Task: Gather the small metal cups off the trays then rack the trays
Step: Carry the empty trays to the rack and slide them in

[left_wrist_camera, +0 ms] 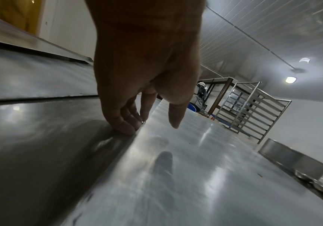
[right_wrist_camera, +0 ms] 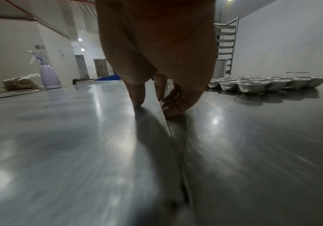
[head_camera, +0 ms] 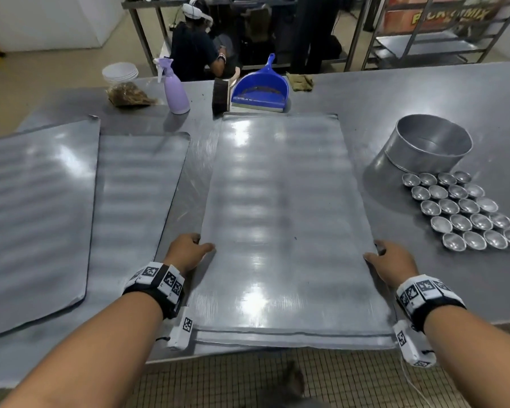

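A large flat metal tray [head_camera: 277, 201] lies lengthwise in the middle of the steel table, on top of another tray whose near edge shows beneath it. My left hand [head_camera: 200, 244] grips its left edge, fingers hooked at the rim and thumb over the top [left_wrist_camera: 152, 126]. My right hand [head_camera: 376, 254] grips the right edge the same way, with the thumb pressing on the tray's top [right_wrist_camera: 154, 107]. Two more trays [head_camera: 36, 216] [head_camera: 139, 187] lie overlapped at the left. Several small metal cups [head_camera: 465, 213] [right_wrist_camera: 263, 85] stand in rows on the table at the right.
A round metal tin [head_camera: 424, 148] lies tipped behind the cups. Along the far edge are a lilac spray bottle [head_camera: 175, 89], a brush [head_camera: 221, 95], a blue dustpan [head_camera: 261, 89], white plates [head_camera: 120, 72] and a cloth [head_camera: 299, 81]. A person [head_camera: 195, 45] crouches beyond. A tray rack [left_wrist_camera: 253, 107] stands far right.
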